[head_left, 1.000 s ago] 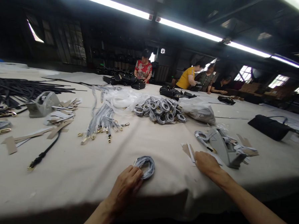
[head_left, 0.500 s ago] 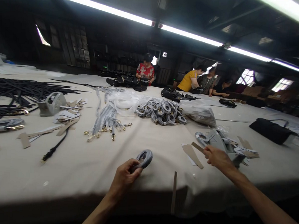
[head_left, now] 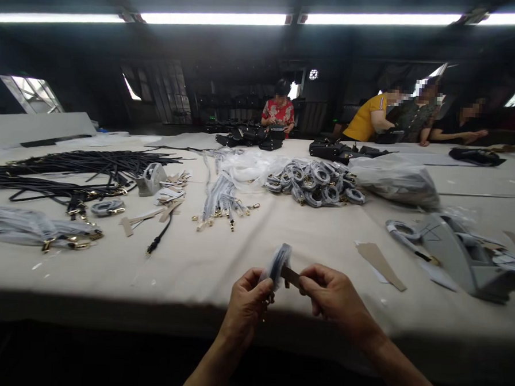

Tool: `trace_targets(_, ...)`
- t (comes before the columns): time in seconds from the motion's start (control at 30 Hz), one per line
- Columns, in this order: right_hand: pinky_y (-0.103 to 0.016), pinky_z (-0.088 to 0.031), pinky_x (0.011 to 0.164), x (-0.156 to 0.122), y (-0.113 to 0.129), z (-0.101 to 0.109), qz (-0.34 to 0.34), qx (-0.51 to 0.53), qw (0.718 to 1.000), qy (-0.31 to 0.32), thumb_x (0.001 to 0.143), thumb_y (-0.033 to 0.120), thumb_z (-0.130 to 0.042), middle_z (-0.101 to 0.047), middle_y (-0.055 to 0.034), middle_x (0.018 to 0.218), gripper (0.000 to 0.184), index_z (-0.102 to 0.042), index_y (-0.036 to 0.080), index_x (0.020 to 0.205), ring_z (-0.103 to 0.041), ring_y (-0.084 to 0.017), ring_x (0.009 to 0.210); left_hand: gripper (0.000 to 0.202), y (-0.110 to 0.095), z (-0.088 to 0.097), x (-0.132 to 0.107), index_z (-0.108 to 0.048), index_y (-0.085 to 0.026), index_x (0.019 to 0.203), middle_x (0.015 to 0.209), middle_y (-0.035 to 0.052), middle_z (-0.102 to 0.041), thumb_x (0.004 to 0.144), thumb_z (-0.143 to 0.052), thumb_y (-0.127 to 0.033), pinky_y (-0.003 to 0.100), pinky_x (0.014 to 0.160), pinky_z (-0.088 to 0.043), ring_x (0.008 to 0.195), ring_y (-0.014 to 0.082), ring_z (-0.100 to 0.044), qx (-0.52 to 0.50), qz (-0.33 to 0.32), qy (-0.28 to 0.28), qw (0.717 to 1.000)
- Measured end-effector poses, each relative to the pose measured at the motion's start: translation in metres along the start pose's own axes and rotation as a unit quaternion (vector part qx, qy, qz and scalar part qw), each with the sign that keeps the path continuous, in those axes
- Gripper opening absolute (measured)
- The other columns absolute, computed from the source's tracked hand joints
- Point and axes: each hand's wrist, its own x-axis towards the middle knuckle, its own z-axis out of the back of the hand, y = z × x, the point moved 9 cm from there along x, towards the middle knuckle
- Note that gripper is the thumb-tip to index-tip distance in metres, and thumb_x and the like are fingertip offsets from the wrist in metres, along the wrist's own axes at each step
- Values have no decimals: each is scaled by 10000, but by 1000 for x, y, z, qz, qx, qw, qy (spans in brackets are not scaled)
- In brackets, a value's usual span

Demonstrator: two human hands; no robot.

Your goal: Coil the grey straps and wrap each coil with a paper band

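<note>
My left hand [head_left: 248,308] is closed around a coiled strap in clear wrap [head_left: 281,260], held on edge above the front of the table. Gold-coloured metal shows below its fingers. Between the thumb and fingers of my right hand [head_left: 332,292] is a brown paper strip [head_left: 293,277]. The strip's far end meets the middle of the coil; whether it passes right through is hard to see. Farther back lies a pile of similar wrapped coils [head_left: 321,182]. Several wrapped straps with gold clasps [head_left: 220,202] lie left of that pile.
A grey tape dispenser [head_left: 461,255] stands at right, beside another coil [head_left: 402,230] and brown paper pieces [head_left: 381,263]. A smaller dispenser [head_left: 152,179] and black straps [head_left: 82,163] are at left. Across the table, a person in red [head_left: 279,110] and others handle black bags.
My right hand has brought the paper strip leftward from beside the dispenser to the coil. The left hand has turned the coil on edge. The view has swung left and levelled.
</note>
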Motion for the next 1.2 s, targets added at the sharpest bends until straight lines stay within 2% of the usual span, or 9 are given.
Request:
trace_targets(0.13, -193, -373, 375, 2, -9, 4, -14, 37, 999, 3, 771, 445, -660, -607, 36, 586, 257, -649, 193, 720, -505, -89, 399, 340, -11, 4, -2, -659, -158, 810, 675, -28, -590, 640, -866, -367, 193, 564, -401, 574, 82, -516, -15, -50, -12, 999)
trace_targets(0.33, -190, -368, 405, 0, -7, -11, -6, 131, 990, 57, 765, 458, -732, -657, 7, 728, 303, -727, 175, 872, -498, -72, 449, 291, 5, -15, -6, -640, -144, 809, 643, -24, -565, 734, -807, -371, 200, 542, -364, 561, 86, -481, 79, -28, 51, 995)
trace_targets(0.53, -156, -310, 402, -7, -28, -36, -95, 334, 932, 107, 708, 403, -826, -579, 41, 628, 350, -756, 171, 961, -415, -41, 448, 444, 9, -21, -3, -546, -194, 931, 698, -26, -612, 668, -852, -376, 215, 551, -392, 578, 113, -526, 38, -18, 76, 996)
trace_targets(0.63, -179, -414, 477, -11, -35, -36, -107, 338, 928, 112, 674, 365, -857, -660, 5, 749, 328, -771, 175, 928, -497, -68, 525, 408, 8, -21, -2, -623, -152, 966, 741, -5, -607, 682, -843, -346, 213, 567, -363, 610, 106, -496, 57, -7, 111, 992)
trace_targets(0.73, -261, -523, 695, -17, -37, -36, -99, 343, 925, 127, 718, 410, -824, -728, -58, 857, 344, -783, 177, 968, -634, -164, 741, 272, 4, -14, -3, -665, -138, 855, 650, -35, -516, 717, -818, -315, 208, 532, -288, 565, 81, -402, 102, -6, 100, 990)
trace_targets(0.83, -345, -529, 832, -22, -38, -38, -88, 397, 903, 136, 764, 463, -776, -749, -90, 932, 356, -787, 191, 993, -665, -236, 902, 265, 1, -15, -5, -668, -143, 822, 671, -25, -538, 692, -832, -304, 216, 583, -322, 614, 99, -447, 98, -1, 102, 990)
trace_targets(0.97, -289, -517, 741, -28, -45, -53, -117, 394, 894, 177, 780, 389, -793, -746, -46, 801, 279, -785, 218, 1000, -653, -158, 699, 340, 7, -21, -9, -662, -127, 804, 663, -7, -580, 610, -866, -318, 222, 570, -331, 583, 101, -467, 70, 56, 116, 989)
trace_targets(1.07, -257, -493, 690, -23, -48, -52, -83, 361, 918, 140, 711, 382, -849, -719, -24, 725, 297, -797, 196, 937, -611, -140, 656, 334, 11, -22, -12, -649, -126, 794, 657, 2, -608, 589, -865, -277, 218, 544, -335, 555, 98, -474, 83, 75, 117, 987)
trace_targets(1.2, -234, -458, 618, -18, -57, -47, -56, 329, 942, 41, 656, 392, -878, -678, 0, 649, 309, -801, 180, 867, -561, -137, 635, 288, 12, -23, -15, -630, -149, 818, 661, 9, -642, 672, -830, -296, 212, 529, -344, 555, 107, -499, 109, 52, 108, 987)
